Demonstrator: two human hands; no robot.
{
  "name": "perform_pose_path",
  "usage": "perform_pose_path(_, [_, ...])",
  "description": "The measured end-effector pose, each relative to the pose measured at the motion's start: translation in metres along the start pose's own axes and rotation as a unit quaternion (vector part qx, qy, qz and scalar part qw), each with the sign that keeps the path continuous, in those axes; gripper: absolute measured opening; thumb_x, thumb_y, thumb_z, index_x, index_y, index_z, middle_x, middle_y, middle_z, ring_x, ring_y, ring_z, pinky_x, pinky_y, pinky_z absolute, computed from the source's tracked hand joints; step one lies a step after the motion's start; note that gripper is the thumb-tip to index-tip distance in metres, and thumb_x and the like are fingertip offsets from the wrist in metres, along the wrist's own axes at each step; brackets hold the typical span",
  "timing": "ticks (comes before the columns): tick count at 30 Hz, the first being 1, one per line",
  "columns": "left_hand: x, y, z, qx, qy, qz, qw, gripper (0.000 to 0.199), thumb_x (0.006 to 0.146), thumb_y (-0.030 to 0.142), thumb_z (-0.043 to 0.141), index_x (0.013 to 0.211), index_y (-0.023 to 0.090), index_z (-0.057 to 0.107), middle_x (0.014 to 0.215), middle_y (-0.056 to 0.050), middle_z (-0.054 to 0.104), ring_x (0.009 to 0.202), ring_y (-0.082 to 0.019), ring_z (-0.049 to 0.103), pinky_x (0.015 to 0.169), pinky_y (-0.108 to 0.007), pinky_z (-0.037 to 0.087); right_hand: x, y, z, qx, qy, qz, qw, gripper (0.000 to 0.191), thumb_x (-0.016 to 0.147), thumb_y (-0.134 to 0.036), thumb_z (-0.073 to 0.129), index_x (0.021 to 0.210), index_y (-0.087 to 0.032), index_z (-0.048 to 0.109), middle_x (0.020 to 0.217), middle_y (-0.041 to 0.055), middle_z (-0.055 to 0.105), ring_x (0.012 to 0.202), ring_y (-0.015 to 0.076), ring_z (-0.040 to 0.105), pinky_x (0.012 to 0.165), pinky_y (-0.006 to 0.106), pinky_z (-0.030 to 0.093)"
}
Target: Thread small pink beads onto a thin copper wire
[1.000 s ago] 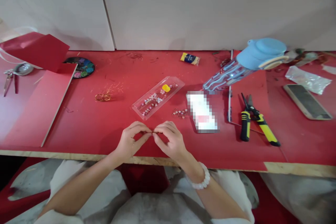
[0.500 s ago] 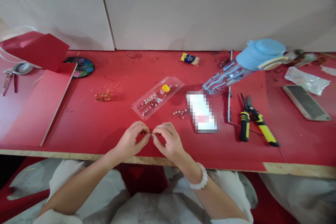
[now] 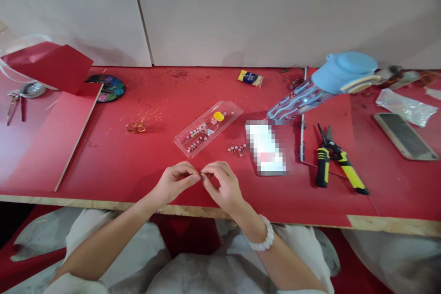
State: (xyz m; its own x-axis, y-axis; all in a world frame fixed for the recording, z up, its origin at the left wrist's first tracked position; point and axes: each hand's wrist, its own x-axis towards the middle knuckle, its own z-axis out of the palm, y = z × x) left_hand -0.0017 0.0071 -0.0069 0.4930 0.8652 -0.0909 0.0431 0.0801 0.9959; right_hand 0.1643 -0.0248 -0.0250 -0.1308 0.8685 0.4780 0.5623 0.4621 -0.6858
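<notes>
My left hand and my right hand meet above the front of the red table, fingertips nearly touching. Each pinches thumb against forefinger; whatever lies between the tips is too small to make out. Just beyond them is a clear plastic tray holding small white and pink beads and a yellow piece. A little cluster of beaded wire pieces lies on the table past my right hand. Left of the tray sits a coil of copper-coloured wire.
A lit phone, its screen blurred out, lies right of the tray. Farther right are yellow-black cutters, a blue-lidded bottle and a second phone. A red board and scissors are at the left.
My left thumb has straightened and lies closer along the forefinger, narrowing the gap in that hand. The right hand keeps nearly the same pinch. The view has shifted very slightly.
</notes>
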Motion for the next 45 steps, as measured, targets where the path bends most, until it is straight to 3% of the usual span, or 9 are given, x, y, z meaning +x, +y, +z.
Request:
perform_pose_path(5, [0.0,0.004,0.001,-0.025,0.037,-0.008,0.999,0.017,0.075,0.029,0.065,0.067,0.014,0.065,0.067,0.0,0.056,0.065,-0.01,0.053,0.066,-0.023,0.044,-0.001,-0.001,-0.001,-0.008,0.01,-0.033,0.999,0.017,0.077,-0.013,0.054,0.09,-0.023,0.053,0.087,0.0045,0.059,0.082,0.019,0.054,0.073,0.036,0.046])
perform_pose_path(13, [-0.004,0.001,0.001,0.024,0.046,0.013,0.999,0.012,0.077,0.025,0.063,0.073,0.017,0.072,0.07,-0.002,0.059,0.067,-0.01,0.055,0.065,-0.022,0.046,0.0,-0.004,0.0,-0.011,-0.004,-0.009,1.0,0.012,0.077,-0.018,0.058,0.088,-0.022,0.056,0.087,0.0049,0.059,0.082,0.0195,0.053,0.073,0.036,0.046])
perform_pose_path(22, [-0.006,-0.001,0.007,0.24,0.094,0.194,0.946,0.008,0.078,0.017,0.062,0.079,0.015,0.07,0.071,-0.006,0.068,0.066,-0.013,0.06,0.063,-0.024,0.05,-0.003,-0.005,0.011,0.081,0.028,0.091,0.992,0.013,0.072,-0.01,0.056,0.079,-0.021,0.056,0.082,0.0036,0.058,0.08,0.0179,0.055,0.075,0.034,0.047])
perform_pose_path(27, [-0.006,-0.002,0.006,0.294,0.114,0.214,0.925,0.007,0.079,0.014,0.059,0.078,0.015,0.066,0.072,-0.005,0.066,0.067,-0.012,0.059,0.063,-0.023,0.05,-0.001,-0.012,0.008,0.135,0.033,0.145,0.98,0.011,0.07,-0.01,0.053,0.069,-0.02,0.052,0.077,0.0024,0.055,0.076,0.0169,0.054,0.073,0.032,0.044])
perform_pose_path(30, [-0.005,-0.006,0.005,0.297,0.113,0.214,0.924,0.008,0.079,0.013,0.057,0.078,0.015,0.065,0.072,-0.004,0.066,0.068,-0.012,0.059,0.064,-0.022,0.05,0.001,-0.011,0.004,0.232,-0.009,0.178,0.956,0.009,0.071,-0.012,0.051,0.067,-0.02,0.052,0.076,0.0015,0.053,0.074,0.0155,0.052,0.071,0.03,0.043])
perform_pose_path(33, [-0.005,-0.008,0.005,0.294,0.099,0.209,0.927,0.011,0.08,0.012,0.055,0.08,0.016,0.066,0.073,-0.004,0.067,0.068,-0.012,0.059,0.065,-0.023,0.05,0.002,-0.008,0.002,0.341,-0.045,0.239,0.908,0.009,0.073,-0.016,0.05,0.065,-0.019,0.054,0.076,0.0015,0.052,0.072,0.0142,0.052,0.066,0.027,0.044])
perform_pose_path(37, [-0.005,-0.005,0.005,0.27,0.078,0.181,0.942,0.012,0.079,0.014,0.056,0.082,0.015,0.067,0.071,-0.005,0.067,0.065,-0.013,0.059,0.061,-0.023,0.049,0.001,-0.004,0.002,0.403,-0.056,0.255,0.877,0.018,0.076,-0.017,0.047,0.074,-0.021,0.065,0.081,0.0026,0.054,0.081,0.016,0.054,0.075,0.031,0.046])
perform_pose_path(41, [-0.004,0.002,0.004,0.234,0.089,0.152,0.956,0.008,0.078,0.017,0.06,0.077,0.015,0.068,0.07,-0.005,0.067,0.063,-0.013,0.06,0.059,-0.022,0.05,0.001,-0.006,-0.004,0.342,-0.082,0.211,0.912,0.036,0.078,-0.014,0.045,0.105,-0.028,0.064,0.093,0.0038,0.057,0.093,0.018,0.052,0.083,0.036,0.045])
perform_pose_path(45, [-0.003,0.005,0.001,0.229,0.086,0.139,0.96,0.008,0.077,0.017,0.061,0.079,0.016,0.069,0.074,-0.005,0.067,0.066,-0.012,0.062,0.063,-0.022,0.051,0.002,-0.011,-0.01,0.199,-0.087,0.153,0.964,0.044,0.08,-0.012,0.044,0.119,-0.029,0.054,0.1,0.0044,0.056,0.097,0.018,0.049,0.087,0.038,0.043])
